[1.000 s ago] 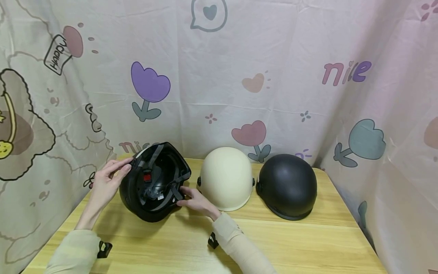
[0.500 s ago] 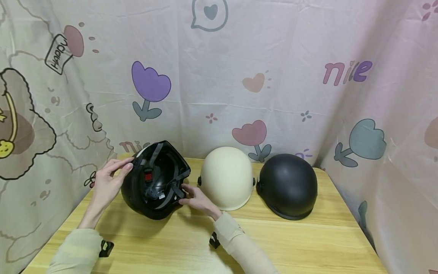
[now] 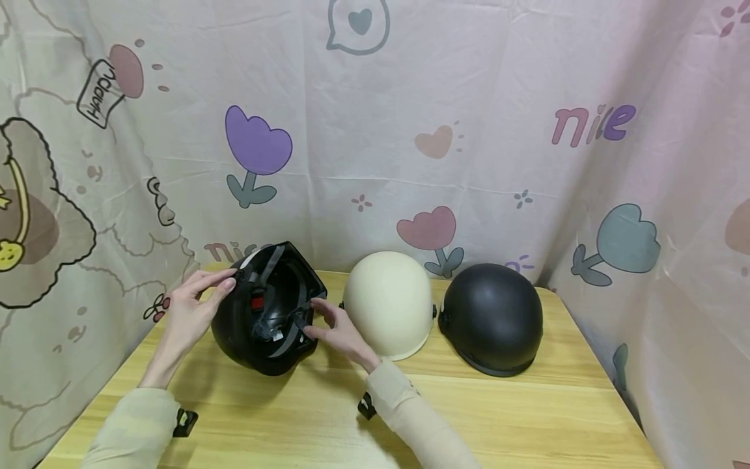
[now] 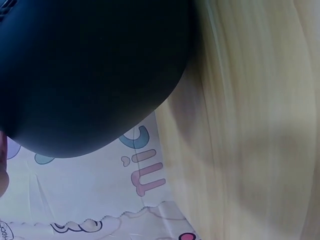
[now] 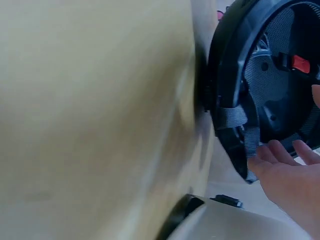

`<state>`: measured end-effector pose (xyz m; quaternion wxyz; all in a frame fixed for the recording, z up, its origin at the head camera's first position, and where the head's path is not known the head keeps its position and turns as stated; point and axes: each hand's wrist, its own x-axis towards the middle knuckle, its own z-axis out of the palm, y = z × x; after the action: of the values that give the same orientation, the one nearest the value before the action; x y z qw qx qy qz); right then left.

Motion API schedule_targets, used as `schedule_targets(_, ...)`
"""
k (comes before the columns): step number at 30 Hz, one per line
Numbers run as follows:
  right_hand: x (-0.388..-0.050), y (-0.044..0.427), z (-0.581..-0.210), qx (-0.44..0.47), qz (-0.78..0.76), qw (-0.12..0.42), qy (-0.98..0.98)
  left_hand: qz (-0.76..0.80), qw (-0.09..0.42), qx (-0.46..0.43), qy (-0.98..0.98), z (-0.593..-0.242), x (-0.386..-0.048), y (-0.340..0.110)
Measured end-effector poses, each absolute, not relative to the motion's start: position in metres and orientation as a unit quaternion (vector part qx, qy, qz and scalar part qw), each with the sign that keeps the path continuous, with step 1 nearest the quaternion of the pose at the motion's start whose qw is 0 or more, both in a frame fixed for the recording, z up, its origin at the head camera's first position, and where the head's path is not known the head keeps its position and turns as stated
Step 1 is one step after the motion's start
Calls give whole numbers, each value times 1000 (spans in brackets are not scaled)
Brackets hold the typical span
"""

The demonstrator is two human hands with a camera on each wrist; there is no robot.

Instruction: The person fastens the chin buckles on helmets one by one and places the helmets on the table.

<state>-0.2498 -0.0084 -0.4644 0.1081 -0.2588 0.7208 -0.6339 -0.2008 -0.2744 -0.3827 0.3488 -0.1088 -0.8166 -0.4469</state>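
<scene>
A black helmet (image 3: 240, 335) stands tilted on the table, its hollow inside facing the head camera. Grey-black straps and a red buckle (image 3: 258, 303) show within it. My left hand (image 3: 190, 312) pinches its upper left rim between thumb and fingers; in the left wrist view the dark outer shell (image 4: 85, 75) covers most of what that hand does. At the helmet's right edge is my right hand (image 3: 342, 335), thumb and fingers spread apart. In the right wrist view its loosely bent fingers touch a chin strap (image 5: 252, 142) near the rim.
A cream helmet (image 3: 387, 306) sits dome up just right of my right hand. Beyond it rests a second black helmet (image 3: 495, 319), also dome up. The wooden table (image 3: 281, 423) ends at a printed curtain (image 3: 363, 163) behind the helmets.
The tilted black helmet has shifted slightly right, along with my left hand. My right hand has moved up along the helmet's right edge, and its fingers have spread wider. The other helmets are unmoved.
</scene>
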Motion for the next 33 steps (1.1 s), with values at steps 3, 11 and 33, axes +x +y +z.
schedule_targets(3,-251,-10,-455,-275,-635,104,714,-449,345,-111,-817,-382,-202,-274)
schedule_targets(11,-253,-19,-430,-301,-622,95,716,-445,338,-112,-822,-379,-203,-274)
schedule_targets(33,-245,-75,-379,-349,-582,114,726,-446,281,-96,-844,-368,-205,-276)
